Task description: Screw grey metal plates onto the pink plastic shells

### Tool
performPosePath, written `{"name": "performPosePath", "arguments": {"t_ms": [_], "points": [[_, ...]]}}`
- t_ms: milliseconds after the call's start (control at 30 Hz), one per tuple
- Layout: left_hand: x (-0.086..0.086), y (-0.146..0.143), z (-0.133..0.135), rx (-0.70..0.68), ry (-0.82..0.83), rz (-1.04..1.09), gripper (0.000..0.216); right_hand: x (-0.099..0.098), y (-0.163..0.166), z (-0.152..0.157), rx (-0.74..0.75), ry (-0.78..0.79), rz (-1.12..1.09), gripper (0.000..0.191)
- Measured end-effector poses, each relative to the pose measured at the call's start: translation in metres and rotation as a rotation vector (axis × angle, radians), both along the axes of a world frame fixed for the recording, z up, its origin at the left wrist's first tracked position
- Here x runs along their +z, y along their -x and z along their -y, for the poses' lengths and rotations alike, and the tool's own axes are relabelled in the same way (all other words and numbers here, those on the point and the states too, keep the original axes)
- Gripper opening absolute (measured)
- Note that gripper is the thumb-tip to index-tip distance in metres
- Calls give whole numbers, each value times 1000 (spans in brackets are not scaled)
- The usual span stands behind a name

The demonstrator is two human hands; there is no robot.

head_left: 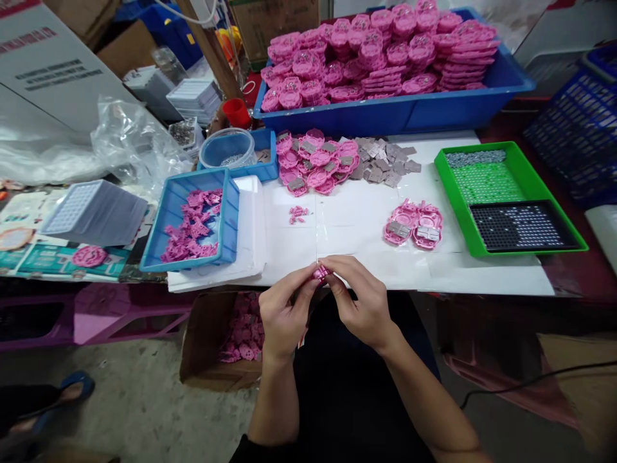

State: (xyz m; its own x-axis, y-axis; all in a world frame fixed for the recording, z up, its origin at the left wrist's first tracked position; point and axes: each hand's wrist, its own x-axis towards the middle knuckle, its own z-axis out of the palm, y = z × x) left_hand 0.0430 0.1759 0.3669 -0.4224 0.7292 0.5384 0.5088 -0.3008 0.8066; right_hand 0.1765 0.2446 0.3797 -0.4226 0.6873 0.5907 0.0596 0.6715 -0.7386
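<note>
Both my hands meet at the table's front edge, pinching a small pink plastic part between thumbs and fingertips. My left hand grips it from the left, my right hand from the right. Fingers cover most of the part, so its full shape is hidden. Ahead on the white table top, slightly to the left, lies a little cluster of tiny pink pieces. Two pink plastic shells with grey metal plates in them lie side by side to the right.
A blue bin of pink parts stands left; a green tray with a black perforated insert stands right. Behind are piled pink shells, loose metal plates and a large blue crate. A cardboard box sits below the table.
</note>
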Motion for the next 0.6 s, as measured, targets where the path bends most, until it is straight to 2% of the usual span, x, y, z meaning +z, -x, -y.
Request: {"name": "performPosePath", "arguments": {"t_ms": [167,267,400,600], "points": [[10,1,1,-4,-59,-116,29,4,-1,2,-15,-85,22,37],[10,0,1,-41,-108,-165,29,7,-2,5,-4,-69,43,33],[6,-2,1,-5,-155,-184,26,10,-1,10,8,-28,86,27],[9,0,0,-28,-121,-142,19,10,3,13,-43,-16,136,17]]}}
